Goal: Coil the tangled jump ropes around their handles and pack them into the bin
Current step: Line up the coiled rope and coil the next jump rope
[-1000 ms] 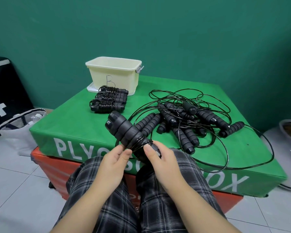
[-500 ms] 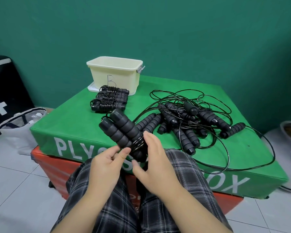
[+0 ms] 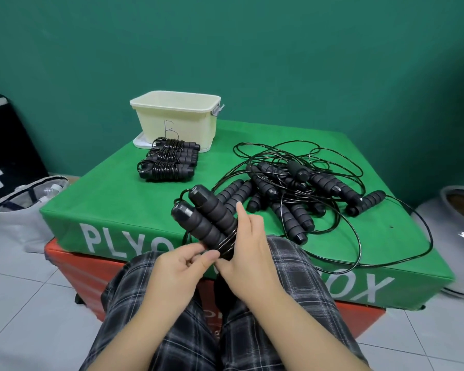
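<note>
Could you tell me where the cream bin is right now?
In the head view, the cream bin stands at the green box's far left corner, just behind the coiled ropes.

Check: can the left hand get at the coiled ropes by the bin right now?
Probably not yet. The left hand pinches the cord at the near end of the handle pair, so it is busy. The path to the coiled ropes in front of the bin lies over bare green box top; nothing blocks it.
</note>
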